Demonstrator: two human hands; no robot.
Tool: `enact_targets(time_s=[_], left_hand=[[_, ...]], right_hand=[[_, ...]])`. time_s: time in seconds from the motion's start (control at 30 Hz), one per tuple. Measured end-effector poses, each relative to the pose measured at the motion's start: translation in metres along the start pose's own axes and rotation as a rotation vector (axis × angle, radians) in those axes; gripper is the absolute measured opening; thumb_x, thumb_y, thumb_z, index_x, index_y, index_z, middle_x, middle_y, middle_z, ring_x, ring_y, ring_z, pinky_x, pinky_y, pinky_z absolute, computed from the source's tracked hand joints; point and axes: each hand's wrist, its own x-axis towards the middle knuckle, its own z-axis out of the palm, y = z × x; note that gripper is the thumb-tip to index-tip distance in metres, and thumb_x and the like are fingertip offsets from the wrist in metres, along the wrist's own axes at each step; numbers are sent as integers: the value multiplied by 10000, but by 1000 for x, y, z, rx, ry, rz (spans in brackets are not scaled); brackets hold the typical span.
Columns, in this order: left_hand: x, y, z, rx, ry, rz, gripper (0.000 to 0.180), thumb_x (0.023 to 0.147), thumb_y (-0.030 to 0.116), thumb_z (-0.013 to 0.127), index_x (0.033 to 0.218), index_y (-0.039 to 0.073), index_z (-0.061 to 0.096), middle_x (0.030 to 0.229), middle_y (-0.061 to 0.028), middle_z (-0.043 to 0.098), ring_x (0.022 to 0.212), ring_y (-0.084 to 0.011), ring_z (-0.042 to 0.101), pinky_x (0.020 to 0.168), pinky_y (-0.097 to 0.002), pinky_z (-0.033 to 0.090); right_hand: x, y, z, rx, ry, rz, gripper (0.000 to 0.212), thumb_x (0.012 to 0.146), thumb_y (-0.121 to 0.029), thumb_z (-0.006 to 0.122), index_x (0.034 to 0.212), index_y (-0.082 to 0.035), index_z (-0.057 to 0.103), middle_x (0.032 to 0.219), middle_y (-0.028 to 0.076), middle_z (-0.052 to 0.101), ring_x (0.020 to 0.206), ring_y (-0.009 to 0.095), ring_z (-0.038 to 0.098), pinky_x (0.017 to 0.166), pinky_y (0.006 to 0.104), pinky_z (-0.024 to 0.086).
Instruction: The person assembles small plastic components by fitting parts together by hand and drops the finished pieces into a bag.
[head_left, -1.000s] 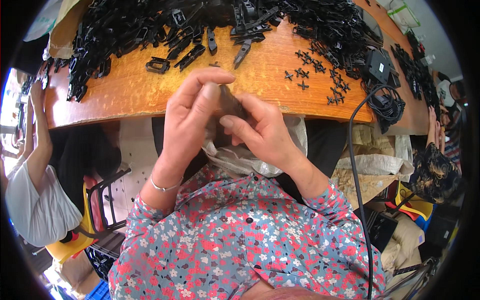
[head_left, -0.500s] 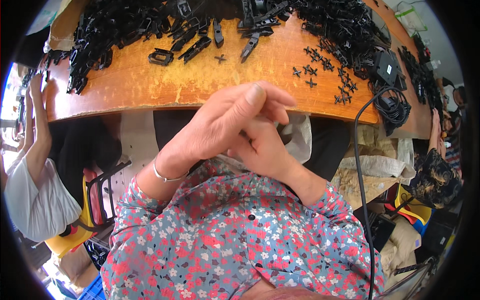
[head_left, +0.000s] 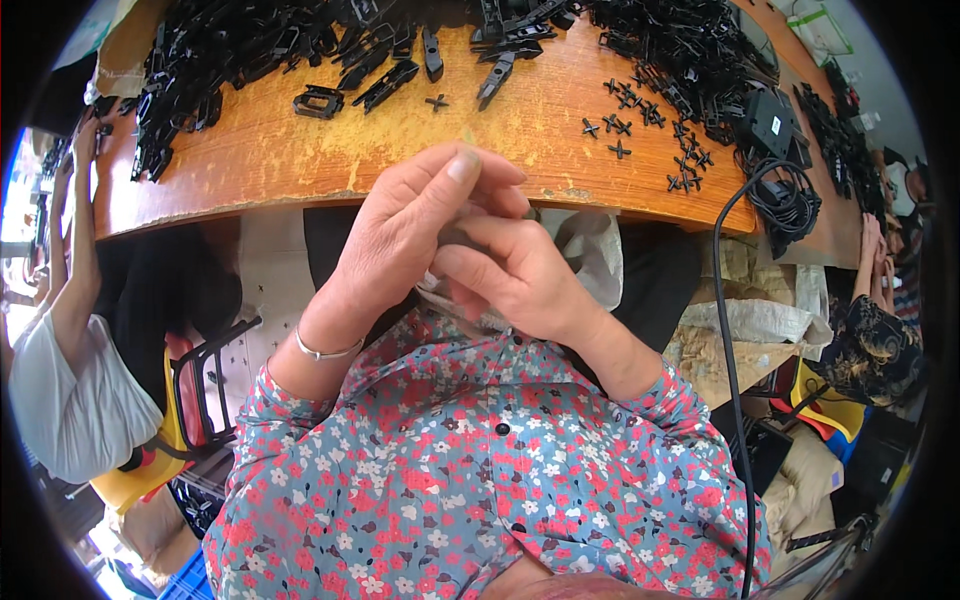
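Note:
My left hand (head_left: 405,215), with a thin silver bangle (head_left: 328,354) at the wrist, is raised before the table's near edge. Its fingers bend over and press together, the thumb lying along the top. Just right of it and lower, my right hand (head_left: 515,275) is curled, thumb bent in and fingertips tucked against the left palm. The two hands touch; whatever lies between them, if anything, is hidden. Beyond them on the table lie a small black cross-shaped piece (head_left: 436,102), a black frame-like plastic part (head_left: 318,101) and a long black clip-like part (head_left: 495,80).
Heaps of black plastic parts (head_left: 250,45) cover the far side of the wooden table (head_left: 290,155). Several black crosses (head_left: 620,150) lie at right, near a black box (head_left: 768,122) and a coiled cable (head_left: 785,215). People sit on both sides; a white sack (head_left: 590,255) hangs below the edge.
Both hands have shifted slightly to the left, and the left fingers have drawn back from over the right hand. The right thumb now shows, bent inward.

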Motion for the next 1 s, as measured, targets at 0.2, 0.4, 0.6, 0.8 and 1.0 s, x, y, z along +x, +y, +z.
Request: enact_targets(time_s=[0.2,0.4,0.6,0.8,1.0], left_hand=[[0,-14,-5,59,46,40,283,1125,209,521,1195,-18,676,1005,-69,717,928,-110,671,853,-256,551],[-5,-19,1,113,121,40,240,1118,156,527,1189,-20,674,964,-61,721,885,-92,673,814,-237,547],[-8,-21,5,284,190,33,227,1095,132,527,1155,-1,700,800,-10,663,753,-62,599,702,-237,496],[-24,-33,10,416,229,54,266,1123,114,467,1148,-14,699,713,32,520,664,-40,441,607,-215,368],[-21,-28,15,654,159,66,172,1071,58,549,1107,-11,703,720,-31,572,663,-81,517,606,-256,427]], right_hand=[[-14,-7,-7,53,-58,105,199,1054,-200,636,1078,-4,610,720,12,586,582,87,568,547,267,470],[-24,-4,-15,-40,-150,91,265,1067,-272,637,1012,-20,573,706,22,590,585,99,603,559,269,492],[-30,-1,-18,-170,-95,28,289,1072,-274,633,974,-11,567,696,55,637,587,133,667,546,281,516],[-35,20,-19,-257,-38,-52,263,1091,-204,582,921,-6,546,699,85,687,610,183,714,547,317,547],[-32,25,-39,-119,-143,81,208,1087,-176,582,981,3,575,751,91,710,674,175,733,600,317,572]])
